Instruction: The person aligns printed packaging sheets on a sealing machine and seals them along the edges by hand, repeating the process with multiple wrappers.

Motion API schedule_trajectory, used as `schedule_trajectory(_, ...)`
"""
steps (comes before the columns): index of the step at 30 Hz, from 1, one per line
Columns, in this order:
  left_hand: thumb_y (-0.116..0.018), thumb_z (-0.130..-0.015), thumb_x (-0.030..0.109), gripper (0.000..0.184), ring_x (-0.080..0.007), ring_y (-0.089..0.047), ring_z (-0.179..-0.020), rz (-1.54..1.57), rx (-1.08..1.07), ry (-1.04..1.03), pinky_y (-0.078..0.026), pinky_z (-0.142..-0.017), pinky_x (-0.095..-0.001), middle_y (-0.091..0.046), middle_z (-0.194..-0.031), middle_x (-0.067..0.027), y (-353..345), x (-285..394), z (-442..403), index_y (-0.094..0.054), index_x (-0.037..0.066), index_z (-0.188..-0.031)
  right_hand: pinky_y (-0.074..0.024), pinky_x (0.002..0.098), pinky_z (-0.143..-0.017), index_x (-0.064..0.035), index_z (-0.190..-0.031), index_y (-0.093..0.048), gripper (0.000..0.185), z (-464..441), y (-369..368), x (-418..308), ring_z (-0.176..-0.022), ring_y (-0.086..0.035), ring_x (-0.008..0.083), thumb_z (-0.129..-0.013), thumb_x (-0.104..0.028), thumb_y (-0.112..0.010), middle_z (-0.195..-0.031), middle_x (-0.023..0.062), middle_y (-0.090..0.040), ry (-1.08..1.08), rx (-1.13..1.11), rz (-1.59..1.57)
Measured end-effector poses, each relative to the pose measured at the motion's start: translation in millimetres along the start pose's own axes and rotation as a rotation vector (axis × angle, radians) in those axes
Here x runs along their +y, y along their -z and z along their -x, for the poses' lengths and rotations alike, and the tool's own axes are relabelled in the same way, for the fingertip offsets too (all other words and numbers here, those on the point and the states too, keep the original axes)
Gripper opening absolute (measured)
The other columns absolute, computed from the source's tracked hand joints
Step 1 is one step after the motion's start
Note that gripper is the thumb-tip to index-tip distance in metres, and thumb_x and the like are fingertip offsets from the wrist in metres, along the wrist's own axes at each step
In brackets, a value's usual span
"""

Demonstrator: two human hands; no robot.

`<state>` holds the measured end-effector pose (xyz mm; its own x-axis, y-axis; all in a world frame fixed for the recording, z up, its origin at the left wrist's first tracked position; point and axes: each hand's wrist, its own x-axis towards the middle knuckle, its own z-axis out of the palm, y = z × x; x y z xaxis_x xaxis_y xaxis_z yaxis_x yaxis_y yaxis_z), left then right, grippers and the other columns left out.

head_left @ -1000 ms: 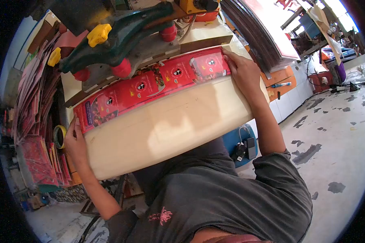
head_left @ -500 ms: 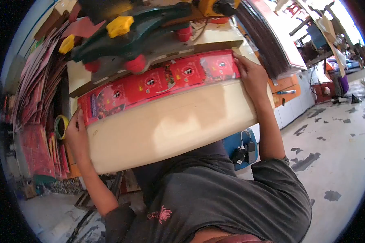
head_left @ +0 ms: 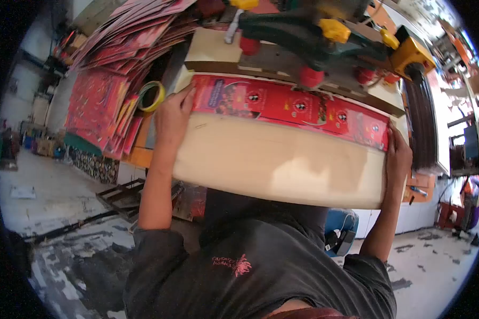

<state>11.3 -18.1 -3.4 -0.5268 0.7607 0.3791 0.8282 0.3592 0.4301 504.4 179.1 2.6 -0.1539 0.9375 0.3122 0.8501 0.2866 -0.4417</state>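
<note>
A long red printed sheet point(head_left: 277, 105) with food pictures and round logos lies along the back of a cream board point(head_left: 282, 157), against a machine. My left hand point(head_left: 171, 119) grips the sheet's left end, fingers bent together at its corner. At the opposite end, my right hand point(head_left: 399, 157) holds the right edge, its fingers partly hidden. Just behind the sheet, the machine's dark green arm point(head_left: 298, 40) carries yellow knobs point(head_left: 334, 31) and red feet point(head_left: 312, 77).
Fanned red printed sheets point(head_left: 106, 80) are piled on the left, near a yellow tape roll point(head_left: 151, 96). A dark-edged stack point(head_left: 426, 122) stands at right. A blue stool point(head_left: 339, 223) with a charger and cable is below the board, by my right forearm.
My view has swung left, shifting the machine, board and sheet rightward in the picture. Both hands stay at the sheet's ends.
</note>
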Motion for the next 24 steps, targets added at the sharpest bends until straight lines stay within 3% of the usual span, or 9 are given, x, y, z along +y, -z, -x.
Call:
schedule_trajectory(3,-0.061,-0.099,0.030,0.029,-0.0414,-0.067,-0.085,-0.013,0.006,0.020,-0.052,-0.075,-0.0473,-0.069,-0.089,-0.0230,-4,-3,-1,-0.074,0.017,-0.122,-0.0537,0.0383,-0.087,-0.0177,-0.131,-0.068,0.035,1,2,-4,-0.107,-0.070,0.0329,-0.105,-0.036,-0.054,-0.115,0.0177,-0.072,-0.032,-0.026,0.047)
schedule_trajectory(8,-0.061,-0.099,0.034,0.029,-0.0417,-0.067,-0.085,-0.004,0.027,0.027,-0.052,-0.074,-0.0478,-0.068,-0.090,-0.0230,-9,-7,-1,-0.074,0.020,-0.121,-0.0539,0.0397,-0.086,-0.0193,-0.132,-0.067,0.034,1,2,-5,-0.106,-0.070,0.0339,-0.106,-0.035,-0.053,-0.115,0.0180,-0.072,-0.043,-0.049,0.096)
schedule_trajectory(10,-0.061,-0.098,0.035,0.030,-0.0421,-0.067,-0.086,0.017,0.017,0.027,-0.052,-0.074,-0.0485,-0.069,-0.091,-0.0239,-8,-6,-2,-0.074,0.020,-0.121,-0.0535,0.0394,-0.083,-0.0177,-0.131,-0.068,0.037,0,-3,3,-0.100,-0.072,0.0343,-0.106,-0.038,-0.052,-0.108,0.0204,-0.073,0.037,0.008,0.048)
schedule_trajectory(17,-0.062,-0.098,0.034,0.029,-0.0431,-0.067,-0.086,-0.040,-0.025,0.078,-0.052,-0.073,-0.0497,-0.069,-0.092,-0.0244,2,4,-2,-0.075,0.018,-0.118,-0.0535,0.0406,-0.081,-0.0191,-0.131,-0.068,0.035,-2,-7,16,-0.096,-0.073,0.0345,-0.105,-0.037,-0.053,-0.106,0.0208,-0.073,0.016,0.007,0.076)
schedule_trajectory(19,-0.056,-0.102,0.024,0.032,-0.0420,-0.068,-0.099,-0.019,-0.085,0.066,-0.054,-0.082,-0.0450,-0.070,-0.108,-0.0243,5,7,-3,-0.070,0.009,-0.125,-0.0537,0.0415,-0.081,-0.0181,-0.130,-0.069,0.035,-2,-6,14,-0.096,-0.072,0.0364,-0.105,-0.037,-0.053,-0.106,0.0212,-0.072,-0.006,0.002,0.076)
schedule_trajectory(20,-0.056,-0.102,0.024,0.032,-0.0420,-0.068,-0.099,-0.018,-0.077,0.058,-0.054,-0.082,-0.0450,-0.070,-0.108,-0.0243,1,3,-3,-0.070,0.009,-0.125,-0.0537,0.0415,-0.081,-0.0181,-0.130,-0.069,0.035,-1,-3,9,-0.096,-0.072,0.0364,-0.105,-0.037,-0.053,-0.106,0.0212,-0.072,-0.007,0.012,0.073)
schedule_trajectory(22,-0.062,-0.098,0.030,0.028,-0.0428,-0.067,-0.088,0.028,0.013,0.001,-0.053,-0.075,-0.0482,-0.069,-0.095,-0.0244,-5,-5,-3,-0.075,0.017,-0.119,-0.0539,0.0420,-0.080,-0.0170,-0.130,-0.069,0.035,2,3,-4,-0.095,-0.072,0.0368,-0.105,-0.035,-0.053,-0.106,0.0219,-0.072,-0.068,-0.023,0.041)
schedule_trajectory(24,-0.062,-0.098,0.029,0.027,-0.0426,-0.067,-0.088,0.028,0.016,0.014,-0.053,-0.075,-0.0478,-0.070,-0.095,-0.0244,-4,-3,0,-0.075,0.016,-0.119,-0.0539,0.0418,-0.081,-0.0163,-0.130,-0.069,0.035,1,3,-5,-0.095,-0.072,0.0360,-0.105,-0.034,-0.053,-0.105,0.0217,-0.072,-0.045,-0.015,0.038)
